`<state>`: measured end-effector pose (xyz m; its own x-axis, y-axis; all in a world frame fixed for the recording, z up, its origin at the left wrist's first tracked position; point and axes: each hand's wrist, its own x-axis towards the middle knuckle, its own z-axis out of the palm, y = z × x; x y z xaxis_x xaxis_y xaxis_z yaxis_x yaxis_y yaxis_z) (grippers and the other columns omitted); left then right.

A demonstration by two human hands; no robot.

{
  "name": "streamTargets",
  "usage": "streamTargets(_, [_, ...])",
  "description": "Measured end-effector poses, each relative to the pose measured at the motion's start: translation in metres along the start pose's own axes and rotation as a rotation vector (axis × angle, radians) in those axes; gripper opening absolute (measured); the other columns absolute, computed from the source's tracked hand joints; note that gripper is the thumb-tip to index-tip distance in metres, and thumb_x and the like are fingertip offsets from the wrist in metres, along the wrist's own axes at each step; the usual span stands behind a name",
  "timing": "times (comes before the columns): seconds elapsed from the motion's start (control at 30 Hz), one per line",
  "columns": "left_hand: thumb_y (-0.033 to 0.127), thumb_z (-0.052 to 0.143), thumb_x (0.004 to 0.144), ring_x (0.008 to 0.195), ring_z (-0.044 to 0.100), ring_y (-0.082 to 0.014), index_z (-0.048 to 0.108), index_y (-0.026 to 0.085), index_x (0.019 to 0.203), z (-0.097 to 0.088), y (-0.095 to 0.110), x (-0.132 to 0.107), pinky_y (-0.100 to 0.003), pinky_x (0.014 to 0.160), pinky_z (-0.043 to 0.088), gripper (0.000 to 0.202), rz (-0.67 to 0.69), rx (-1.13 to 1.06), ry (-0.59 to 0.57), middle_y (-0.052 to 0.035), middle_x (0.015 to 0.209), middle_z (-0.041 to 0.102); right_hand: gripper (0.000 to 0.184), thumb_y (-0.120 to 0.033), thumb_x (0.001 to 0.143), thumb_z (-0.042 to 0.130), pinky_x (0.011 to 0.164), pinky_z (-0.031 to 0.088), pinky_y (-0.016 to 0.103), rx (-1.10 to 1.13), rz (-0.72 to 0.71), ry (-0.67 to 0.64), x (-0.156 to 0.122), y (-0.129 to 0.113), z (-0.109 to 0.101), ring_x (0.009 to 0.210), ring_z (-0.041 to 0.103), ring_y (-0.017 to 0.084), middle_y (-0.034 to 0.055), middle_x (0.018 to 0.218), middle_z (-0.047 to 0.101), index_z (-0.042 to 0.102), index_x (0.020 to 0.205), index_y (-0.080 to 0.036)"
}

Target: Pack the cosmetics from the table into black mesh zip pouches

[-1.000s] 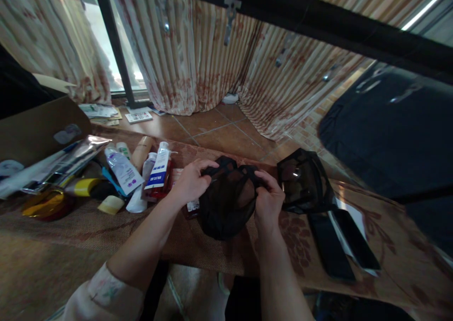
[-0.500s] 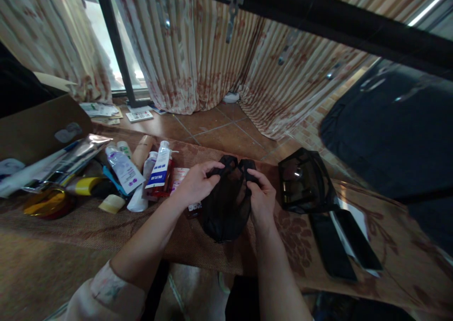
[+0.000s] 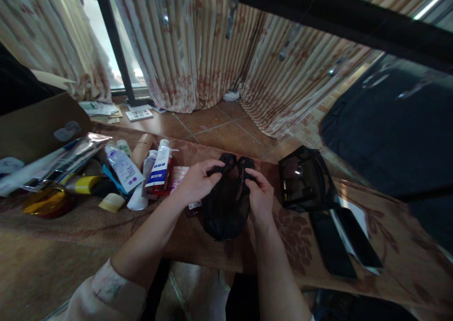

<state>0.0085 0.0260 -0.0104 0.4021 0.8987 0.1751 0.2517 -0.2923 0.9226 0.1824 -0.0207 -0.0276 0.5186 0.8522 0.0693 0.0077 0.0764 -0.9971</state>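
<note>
A black mesh bag (image 3: 226, 208) sits on the cloth-covered table right in front of me. My left hand (image 3: 200, 182) pinches the top edge of its left side between thumb and fingers. On the opposite side, my right hand (image 3: 260, 191) grips the right edge near the handle. The bag's mouth is spread between the two hands; its inside is too dark to make out. Just left of the bag, partly behind my left wrist, lie a pink-and-white packet (image 3: 179, 174) and a small dark item (image 3: 194, 208).
To the left are a white-and-blue tube (image 3: 160, 168), a purple-and-white tube (image 3: 124, 168), a tape roll (image 3: 47, 202) and a cardboard box (image 3: 42, 127). On the right stand another black mesh bag (image 3: 306, 179) and two dark phone-like slabs, one nearer (image 3: 332, 245). A dark rail crosses above.
Almost nothing differs. Both hands keep hold of the mesh bag, and the right hand has shifted very slightly left.
</note>
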Motion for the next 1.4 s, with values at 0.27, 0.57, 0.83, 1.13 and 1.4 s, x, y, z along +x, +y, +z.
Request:
streamTargets(0.27, [0.023,0.054,0.082,0.085,0.067,-0.0164,0.064,0.021,0.116,0.0008,-0.0039,0.0007,-0.03,0.077,0.051,0.035,-0.003,0.024,0.002,-0.0023,0.101,0.073,0.029,-0.025,0.066,0.058,0.088,0.047,0.038,-0.029,-0.013,-0.017,-0.0003,-0.0001,-0.0003,0.09,0.063,0.021,0.0041,0.094,0.071,0.072,0.09,-0.019])
streamTargets(0.57, [0.024,0.053,0.083,0.085,0.066,-0.0167,0.064,0.021,0.116,-0.0007,0.0003,-0.0002,-0.031,0.079,0.051,0.035,-0.006,0.08,0.005,-0.0023,0.102,0.073,0.022,-0.025,0.064,0.059,0.075,0.047,0.033,-0.021,0.005,-0.016,-0.0027,-0.0037,0.0018,0.078,0.063,0.018,0.0017,0.082,0.072,0.074,0.081,-0.02])
streamTargets(0.83, [0.025,0.053,0.083,0.088,0.067,-0.0173,0.064,0.021,0.116,0.0002,-0.0027,0.0,-0.031,0.082,0.051,0.035,-0.023,0.08,-0.001,-0.0023,0.102,0.072,0.02,-0.026,0.064,0.059,0.07,0.047,0.031,-0.027,0.004,-0.017,-0.0048,-0.0078,0.0039,0.075,0.063,0.018,0.0014,0.079,0.072,0.074,0.077,-0.02])
streamTargets(1.13, [0.025,0.053,0.084,0.083,0.066,-0.0163,0.064,0.021,0.116,0.0,-0.0045,0.0008,-0.031,0.078,0.051,0.035,-0.006,0.094,-0.004,-0.0019,0.099,0.072,0.02,-0.024,0.064,0.059,0.069,0.047,0.03,-0.029,0.015,-0.017,-0.0043,-0.0066,0.0035,0.074,0.062,0.017,0.0006,0.078,0.072,0.074,0.076,-0.021])
streamTargets(1.4, [0.025,0.053,0.083,0.088,0.066,-0.0176,0.064,0.021,0.116,-0.0001,-0.0035,0.0005,-0.032,0.083,0.051,0.035,-0.01,0.124,-0.001,-0.0022,0.103,0.072,0.02,-0.024,0.063,0.059,0.066,0.045,0.03,-0.008,0.049,-0.017,-0.0052,-0.0076,0.0049,0.07,0.061,0.017,0.0011,0.077,0.071,0.074,0.077,-0.02])
